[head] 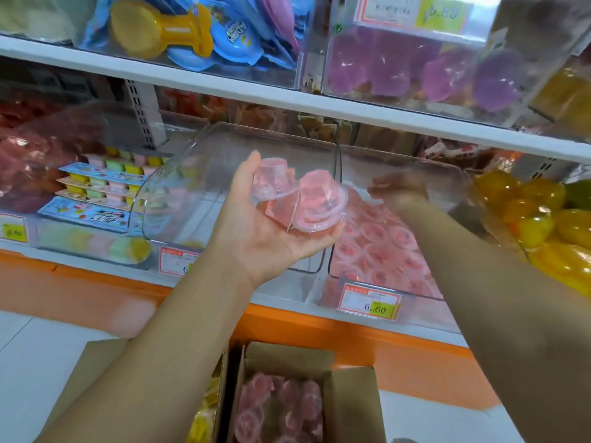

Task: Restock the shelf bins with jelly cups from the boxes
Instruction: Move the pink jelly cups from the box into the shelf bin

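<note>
Forearms fill my near view, both stretched toward the pink bin (428,314), my landmark on the shelf (287,100). It sits on the lower level, and through its clear wall I see pink cups covering the bottom, with room above them, so I judge it only partly filled. Just left of it is a clear bin (198,187) that looks almost empty. Directly below the pink bin, on the floor, the open box (351,394) holds plenty more pink cups, so I read the restocking as mid-way, with much left to move.

Over the pink bin's raised lid (441,174) is my right hand (396,187); it is blurred behind the plastic, and I cannot tell how its fingers lie. Just left of the pink bin's opening, my left hand (265,231) is palm up, fingers curled under a few jelly cups (303,203), thumb beside them. They are not yet in the bin.
</note>
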The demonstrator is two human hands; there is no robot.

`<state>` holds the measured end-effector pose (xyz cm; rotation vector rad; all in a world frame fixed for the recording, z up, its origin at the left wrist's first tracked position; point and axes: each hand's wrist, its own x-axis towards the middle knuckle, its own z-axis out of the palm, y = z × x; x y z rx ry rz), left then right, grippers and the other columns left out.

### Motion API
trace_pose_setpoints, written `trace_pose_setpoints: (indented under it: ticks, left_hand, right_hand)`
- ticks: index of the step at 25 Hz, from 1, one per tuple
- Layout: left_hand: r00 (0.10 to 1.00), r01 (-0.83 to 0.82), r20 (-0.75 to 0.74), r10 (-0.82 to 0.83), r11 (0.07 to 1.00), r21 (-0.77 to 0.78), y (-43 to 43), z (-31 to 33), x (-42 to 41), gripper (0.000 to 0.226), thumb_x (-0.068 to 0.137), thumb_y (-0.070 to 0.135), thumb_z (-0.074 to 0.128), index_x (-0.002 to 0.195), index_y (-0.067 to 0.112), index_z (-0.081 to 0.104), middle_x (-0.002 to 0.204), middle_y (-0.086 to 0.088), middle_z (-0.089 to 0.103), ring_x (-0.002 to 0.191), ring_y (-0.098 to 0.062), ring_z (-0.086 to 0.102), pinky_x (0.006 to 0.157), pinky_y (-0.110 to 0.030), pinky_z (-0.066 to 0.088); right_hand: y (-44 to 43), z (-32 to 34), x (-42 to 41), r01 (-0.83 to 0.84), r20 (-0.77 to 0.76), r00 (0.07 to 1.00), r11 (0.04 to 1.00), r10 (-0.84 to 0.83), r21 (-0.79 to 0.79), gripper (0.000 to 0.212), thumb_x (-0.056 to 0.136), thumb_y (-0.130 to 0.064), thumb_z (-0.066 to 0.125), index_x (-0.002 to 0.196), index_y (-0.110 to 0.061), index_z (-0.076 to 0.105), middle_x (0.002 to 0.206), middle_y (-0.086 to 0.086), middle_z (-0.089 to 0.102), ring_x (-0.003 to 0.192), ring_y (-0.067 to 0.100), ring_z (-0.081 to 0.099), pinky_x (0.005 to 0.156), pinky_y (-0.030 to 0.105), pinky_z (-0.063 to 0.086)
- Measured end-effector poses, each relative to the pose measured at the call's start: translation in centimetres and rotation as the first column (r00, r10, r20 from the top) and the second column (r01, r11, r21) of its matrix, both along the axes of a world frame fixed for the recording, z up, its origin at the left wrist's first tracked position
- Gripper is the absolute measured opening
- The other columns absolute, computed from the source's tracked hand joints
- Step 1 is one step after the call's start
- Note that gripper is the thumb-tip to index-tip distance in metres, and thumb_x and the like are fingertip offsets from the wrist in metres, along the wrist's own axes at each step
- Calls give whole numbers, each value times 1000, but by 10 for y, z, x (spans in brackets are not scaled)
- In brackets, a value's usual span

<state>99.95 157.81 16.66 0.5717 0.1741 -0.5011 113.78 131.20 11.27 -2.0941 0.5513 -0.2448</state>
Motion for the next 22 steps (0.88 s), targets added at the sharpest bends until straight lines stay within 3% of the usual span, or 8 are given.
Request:
trace_pose_setpoints:
  ticks: [3,5,7,9,12,15,19,22]
  left_hand:
    - [1000,-22,-8,22,1000,18,-1,-1,5,45,83,58,65,97,16,64,96,-19,75,81,-39,74,76,-63,55]
    - [999,-28,-18,29,999,25,-2,-1,7,45,83,58,65,96,15,64,93,-19,75,79,-40,73,76,-64,54]
    - [999,-34,-32,35,999,27,-3,-1,7,45,84,58,65,100,16,62,91,-19,75,79,-40,73,78,-65,53]
    - [999,-39,-32,41,998,38,-3,-1,6,45,84,58,64,104,18,61,90,-19,75,77,-40,73,77,-65,54]
    - [999,-34,-28,36,998,53,-5,1,3,45,85,58,63,105,18,61,89,-19,75,75,-40,73,75,-65,54]
    - [999,-23,-42,26,997,76,-7,2,-1,45,85,57,64,106,17,62,91,-20,75,78,-40,73,77,-67,53]
    - [998,-10,-63,14,997,73,-9,7,-5,45,84,56,66,102,15,63,93,-20,75,83,-41,73,80,-69,50]
    - [998,-8,-65,14,996,84,-10,10,-10,48,85,57,65,95,10,65,92,-21,75,88,-40,72,84,-65,51]
  right_hand:
    - [4,-17,12,-85,-87,994,971,66,-225,14,76,-26,78,87,-18,74,108,3,72,102,20,65,95,31,50]
    - [2,-16,9,-117,-137,988,929,72,-350,19,81,-31,71,89,-13,73,103,5,71,91,19,64,80,26,50]
    - [-3,-16,5,-126,-133,987,942,88,-311,18,82,-31,71,87,-15,71,100,2,70,89,19,64,76,27,50]
    - [-4,-15,-2,-164,-94,985,956,145,-244,15,81,-36,72,92,-27,69,106,-7,66,93,16,64,82,26,51]
    - [-4,-17,-7,-200,-152,975,932,160,-304,15,80,-50,62,92,-42,65,115,-10,65,87,14,65,82,27,53]
    - [-3,-16,-11,-234,-183,968,891,174,-388,13,86,-49,55,95,-46,63,124,-8,60,88,15,62,76,22,48]
    - [10,14,-26,-257,-137,966,897,221,-359,29,96,-37,50,119,-24,63,125,-4,60,93,15,59,72,23,46]
    - [40,51,-74,-395,16,919,919,395,-14,28,94,-35,58,111,-15,68,104,4,71,85,19,66,76,34,53]
